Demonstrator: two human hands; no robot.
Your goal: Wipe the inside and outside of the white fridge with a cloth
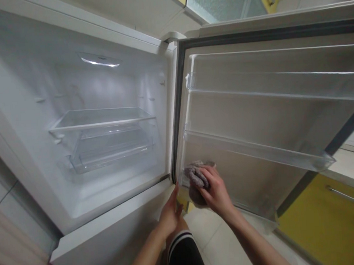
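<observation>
My right hand is closed around a grey-purple cloth and presses it against the lowest clear bin of the open fridge door, near the hinge side. My left hand rests with fingers stretched against the bottom front edge of the fridge compartment, close to the door seal. It holds nothing.
The fridge interior has a glass shelf and a clear drawer under it. The door carries two upper clear bins. A yellow cabinet with a metal handle stands at right. Pale floor tiles lie below.
</observation>
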